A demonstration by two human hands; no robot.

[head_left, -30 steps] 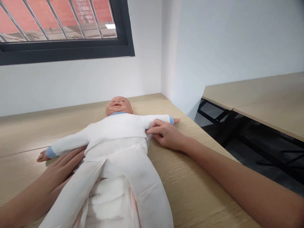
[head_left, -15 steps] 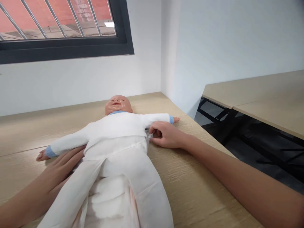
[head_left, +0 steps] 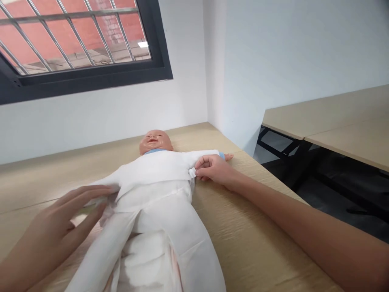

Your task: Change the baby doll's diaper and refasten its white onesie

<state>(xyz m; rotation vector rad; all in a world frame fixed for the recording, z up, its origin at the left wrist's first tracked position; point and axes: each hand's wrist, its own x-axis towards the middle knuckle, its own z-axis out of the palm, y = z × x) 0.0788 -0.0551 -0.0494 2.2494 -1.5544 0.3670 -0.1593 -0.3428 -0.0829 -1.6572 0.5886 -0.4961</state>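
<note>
A baby doll [head_left: 156, 166] lies on its back on the wooden table, head towards the wall. It wears a white top with blue collar and cuffs. White trousers [head_left: 182, 219] cover its legs, with a gap between them where folded white cloth [head_left: 146, 253] shows. At the doll's side below its outstretched arm, my right hand [head_left: 212, 168] pinches a small white fabric tab [head_left: 192, 172]. My left hand [head_left: 69, 219] is at the opposite side of the waist, fingers stretched and thumb apart, fingertips by the top's edge. That hand hides most of the doll's nearby arm.
The light wooden table [head_left: 252, 239] meets a white wall [head_left: 185, 101] at the back. Above it is a dark-framed window [head_left: 91, 77] with metal bars. Another table [head_left: 340, 121] with black folding legs stands to the right, across a gap.
My left hand has lifted from beneath the doll's arm to beside its waist, thumb now apart. My right hand has drawn the white tab slightly up and into view. The camera view has tilted.
</note>
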